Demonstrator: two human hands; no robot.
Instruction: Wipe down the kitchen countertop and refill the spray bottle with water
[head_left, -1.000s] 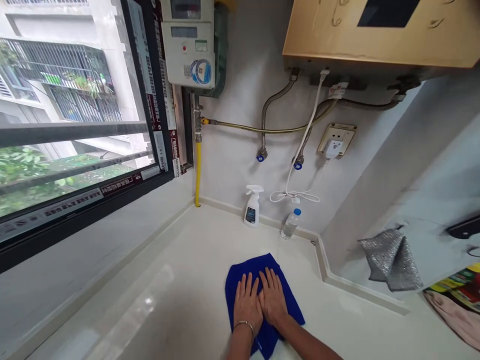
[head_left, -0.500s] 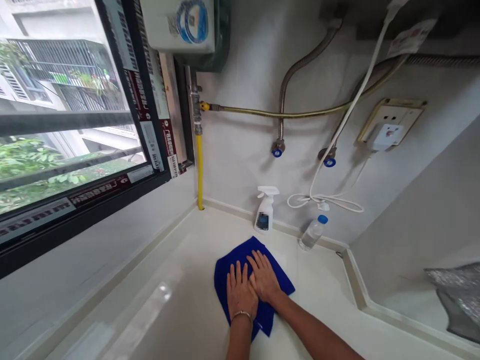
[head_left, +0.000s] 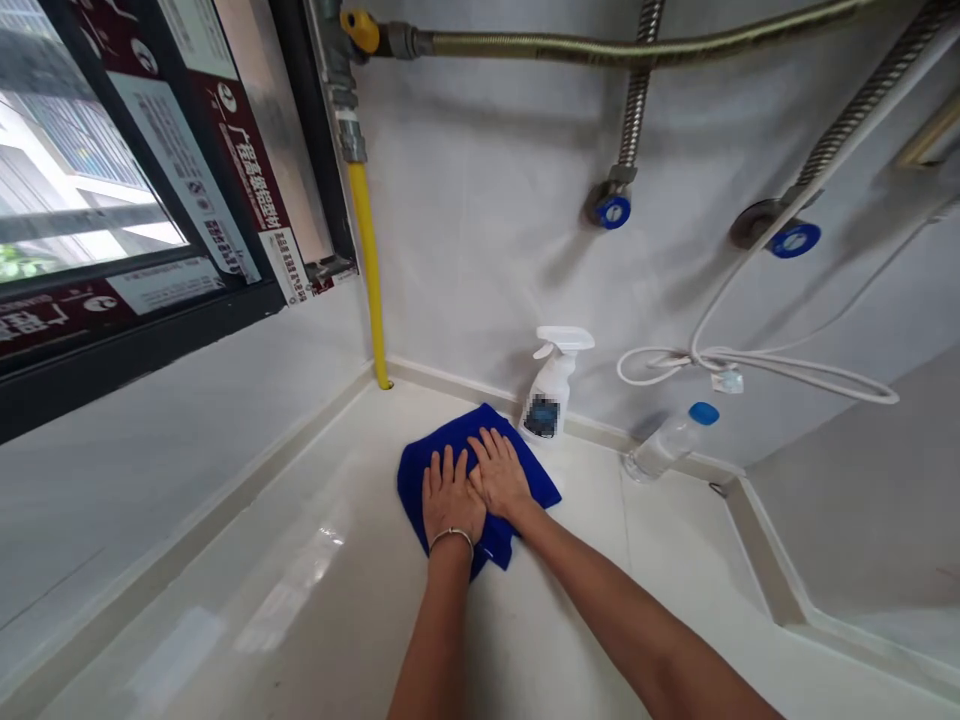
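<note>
A blue cloth (head_left: pixel 427 455) lies flat on the pale countertop (head_left: pixel 315 600) near the back corner. My left hand (head_left: pixel 448 495), with a thin bracelet at the wrist, presses flat on the cloth, fingers stretched out. My right hand (head_left: pixel 498 475) lies flat beside it, fingers extended, its edge touching the left hand. A white spray bottle (head_left: pixel 551 385) stands just beyond the cloth against the wall. A clear water bottle with a blue cap (head_left: pixel 667 445) lies tilted to its right.
A yellow gas pipe (head_left: pixel 367 250) runs down the corner. Flexible metal hoses (head_left: pixel 634 100), blue valves (head_left: pixel 613 212) and a looped white cord (head_left: pixel 750 362) hang on the back wall. A dark-framed window (head_left: pixel 150 300) lines the left side. A raised ledge (head_left: pixel 772 580) borders the counter at right.
Both hands have pushed the blue cloth away from me toward the back wall, close to the spray bottle. The camera has moved in nearer to the corner.
</note>
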